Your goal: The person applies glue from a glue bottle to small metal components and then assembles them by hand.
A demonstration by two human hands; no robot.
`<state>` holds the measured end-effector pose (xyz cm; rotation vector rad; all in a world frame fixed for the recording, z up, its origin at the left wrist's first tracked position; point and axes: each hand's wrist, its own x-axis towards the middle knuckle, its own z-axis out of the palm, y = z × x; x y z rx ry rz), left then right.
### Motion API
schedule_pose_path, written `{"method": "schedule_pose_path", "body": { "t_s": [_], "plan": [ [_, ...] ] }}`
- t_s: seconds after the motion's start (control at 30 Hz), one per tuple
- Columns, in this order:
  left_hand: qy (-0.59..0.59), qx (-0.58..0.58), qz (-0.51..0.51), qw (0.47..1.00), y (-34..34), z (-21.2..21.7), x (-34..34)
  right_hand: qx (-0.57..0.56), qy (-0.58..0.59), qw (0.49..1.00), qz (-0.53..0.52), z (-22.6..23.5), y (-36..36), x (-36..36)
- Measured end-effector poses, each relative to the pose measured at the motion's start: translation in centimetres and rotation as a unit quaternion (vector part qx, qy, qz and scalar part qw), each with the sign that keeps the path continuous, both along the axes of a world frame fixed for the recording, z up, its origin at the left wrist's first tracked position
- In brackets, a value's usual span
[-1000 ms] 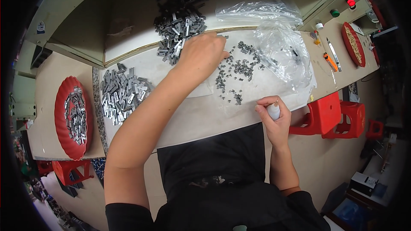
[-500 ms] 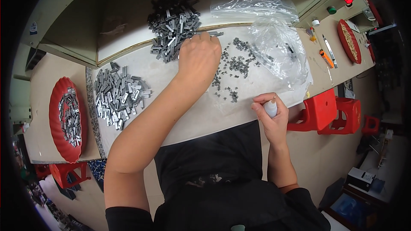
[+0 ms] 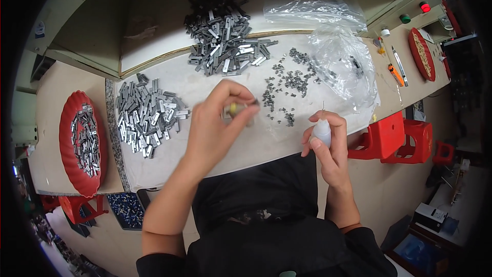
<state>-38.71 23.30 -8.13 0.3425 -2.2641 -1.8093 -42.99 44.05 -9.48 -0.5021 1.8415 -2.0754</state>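
My left hand is over the middle of the white-covered bench, thumb and forefinger pinched on a small dark piece that blurs with motion. Something yellow shows by its curled fingers. In my right hand, near the front edge, is a small white squeeze bottle, its thin needle tip pointing up. Between and beyond the hands lie scattered tiny dark metal parts. Beyond my left hand is a heap of grey metal clips; a second pile of grey clips lies to its left.
At far left stands a red scalloped tray holding more clips. A clear plastic bag lies right of the tiny parts. Farther right are an orange cutter, tweezers and another red tray. Red stools stand below the bench's right side.
My left hand has drawn back from the far clip heap toward me, now pinching a small dark piece. My right hand has tilted the bottle, its needle now upright.
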Motion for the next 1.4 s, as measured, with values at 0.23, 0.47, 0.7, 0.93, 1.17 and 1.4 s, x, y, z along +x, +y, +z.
{"method": "schedule_pose_path", "body": {
  "t_s": [0.23, 0.47, 0.7, 0.93, 1.17, 1.4],
  "plan": [
    [0.021, 0.207, 0.011, 0.978, 1.5, -4.1, 4.6, 0.045, 0.075, 0.996, -0.011, 0.5, 0.1, 0.4],
    [0.044, 0.171, 0.002, 0.984, 1.5, -4.8, 4.7, -0.055, 0.146, 0.987, -0.03, 0.1, -0.9, 0.8],
    [0.074, 0.154, -0.007, 0.985, 1.5, -4.9, 4.7, -0.005, 0.192, 0.981, -0.015, 0.1, -1.3, 1.4],
    [0.076, 0.146, -0.008, 0.986, 1.5, -5.0, 4.8, 0.042, 0.214, 0.976, -0.021, 0.0, -1.5, 1.5],
    [0.078, 0.142, -0.012, 0.987, 1.5, -4.8, 4.7, 0.058, 0.24, 0.969, -0.011, -0.2, -1.4, 1.3],
    [0.064, 0.15, -0.008, 0.987, 1.5, -4.7, 4.8, 0.034, 0.234, 0.972, -0.009, -0.2, -1.4, 1.4]
  ]
}}
